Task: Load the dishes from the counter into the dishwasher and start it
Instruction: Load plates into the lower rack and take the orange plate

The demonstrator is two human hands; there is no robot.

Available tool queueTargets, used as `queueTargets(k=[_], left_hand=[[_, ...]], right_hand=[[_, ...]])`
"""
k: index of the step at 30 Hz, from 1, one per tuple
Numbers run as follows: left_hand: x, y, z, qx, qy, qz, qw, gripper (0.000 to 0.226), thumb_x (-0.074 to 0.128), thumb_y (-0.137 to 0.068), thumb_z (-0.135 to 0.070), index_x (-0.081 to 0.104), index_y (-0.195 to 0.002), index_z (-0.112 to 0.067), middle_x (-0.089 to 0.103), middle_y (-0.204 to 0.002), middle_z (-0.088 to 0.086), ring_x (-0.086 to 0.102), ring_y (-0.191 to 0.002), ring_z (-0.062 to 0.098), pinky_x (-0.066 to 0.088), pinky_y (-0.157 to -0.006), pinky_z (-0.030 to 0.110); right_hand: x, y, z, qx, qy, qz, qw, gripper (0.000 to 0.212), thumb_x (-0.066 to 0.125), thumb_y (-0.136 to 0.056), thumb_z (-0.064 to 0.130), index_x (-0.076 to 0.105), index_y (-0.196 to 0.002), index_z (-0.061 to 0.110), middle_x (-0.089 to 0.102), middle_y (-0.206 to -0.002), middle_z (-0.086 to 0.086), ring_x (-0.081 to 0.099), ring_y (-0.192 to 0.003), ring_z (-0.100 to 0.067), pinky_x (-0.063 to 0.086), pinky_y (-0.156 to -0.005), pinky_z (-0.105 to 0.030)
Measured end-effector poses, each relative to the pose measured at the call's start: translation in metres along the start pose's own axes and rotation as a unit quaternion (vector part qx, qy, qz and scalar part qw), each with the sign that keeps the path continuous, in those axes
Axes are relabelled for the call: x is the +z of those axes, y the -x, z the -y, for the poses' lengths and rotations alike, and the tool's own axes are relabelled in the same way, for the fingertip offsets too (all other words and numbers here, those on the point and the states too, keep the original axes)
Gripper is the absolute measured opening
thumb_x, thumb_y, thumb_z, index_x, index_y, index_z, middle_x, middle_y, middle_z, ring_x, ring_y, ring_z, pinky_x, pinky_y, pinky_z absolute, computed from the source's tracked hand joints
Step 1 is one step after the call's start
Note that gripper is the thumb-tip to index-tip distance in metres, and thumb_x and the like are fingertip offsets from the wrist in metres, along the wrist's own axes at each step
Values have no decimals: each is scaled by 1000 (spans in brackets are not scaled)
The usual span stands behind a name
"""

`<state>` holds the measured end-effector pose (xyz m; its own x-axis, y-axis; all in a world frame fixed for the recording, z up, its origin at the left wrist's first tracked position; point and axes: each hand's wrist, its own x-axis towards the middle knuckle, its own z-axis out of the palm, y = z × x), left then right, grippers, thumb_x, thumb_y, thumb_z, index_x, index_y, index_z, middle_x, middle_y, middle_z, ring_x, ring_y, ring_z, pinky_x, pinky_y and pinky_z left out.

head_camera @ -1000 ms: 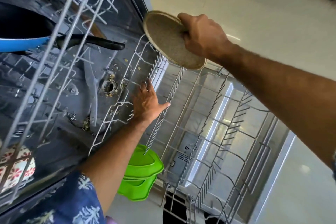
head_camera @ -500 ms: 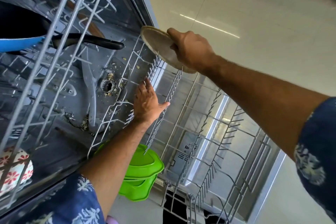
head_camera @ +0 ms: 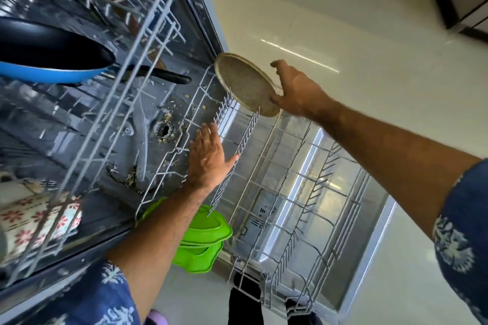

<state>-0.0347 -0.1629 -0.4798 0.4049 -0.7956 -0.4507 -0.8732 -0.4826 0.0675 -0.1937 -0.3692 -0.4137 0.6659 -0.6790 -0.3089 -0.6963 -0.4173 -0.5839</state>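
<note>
A round speckled beige plate [head_camera: 244, 84] stands on edge between the tines at the far end of the pulled-out lower rack [head_camera: 295, 219]. My right hand [head_camera: 294, 88] is just right of it with fingers spread; only the thumb and palm edge touch the plate's rim. My left hand [head_camera: 208, 158] lies flat with straight fingers on the rack's left rows of tines, holding nothing.
The upper rack [head_camera: 111, 103] at left carries a blue frying pan [head_camera: 52, 71] with a black handle [head_camera: 163, 77] and a floral mug [head_camera: 34, 219]. Green plastic containers [head_camera: 203, 240] sit below my left forearm. The open dishwasher door [head_camera: 369, 258] lies under the lower rack, over a pale tiled floor.
My right hand lowered the plate into the far tines and uncurled from its rim. The left hand stayed on the rack.
</note>
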Motion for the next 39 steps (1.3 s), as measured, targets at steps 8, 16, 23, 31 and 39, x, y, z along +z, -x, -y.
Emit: queueTargets(k=[8,16,23,31,39], left_hand=[[-105,159,-28,11,39,-57,998,98,51,-92,-61,9,-157,-1,9,-164,22,13,-152,37,22,-121,51],[-239,371,-10,31,44,-136,989,88,34,-95,-60,4,-158,-5,3,-166,16,2,-154,29,12,-125,46],[-257,513,70,-23,64,-250,966,84,53,-92,-50,21,-157,-6,15,-165,14,13,-153,28,24,-121,50],[-230,670,252,-228,62,-292,927,76,56,-87,-38,32,-153,-8,21,-163,14,19,-152,31,21,-121,53],[-158,811,398,-447,67,-220,865,94,69,-84,-45,26,-154,0,23,-160,24,20,-149,42,23,-116,60]], right_hand=[[-36,158,86,-100,135,22,986,97,70,-85,44,14,-157,13,16,-163,-14,17,-150,-33,20,-120,-56],[-90,310,232,-237,198,51,950,90,42,-94,66,2,-159,18,-1,-166,-8,-2,-153,-26,5,-123,-52],[-88,358,362,-340,193,46,919,82,56,-93,50,18,-157,14,14,-164,-10,12,-152,-29,17,-121,-55],[10,396,554,-451,138,87,877,67,62,-84,33,45,-144,9,40,-151,-16,45,-134,-36,37,-112,-48],[130,456,682,-470,111,242,842,59,63,-94,26,39,-147,17,29,-158,-5,32,-143,-22,27,-115,-31]])
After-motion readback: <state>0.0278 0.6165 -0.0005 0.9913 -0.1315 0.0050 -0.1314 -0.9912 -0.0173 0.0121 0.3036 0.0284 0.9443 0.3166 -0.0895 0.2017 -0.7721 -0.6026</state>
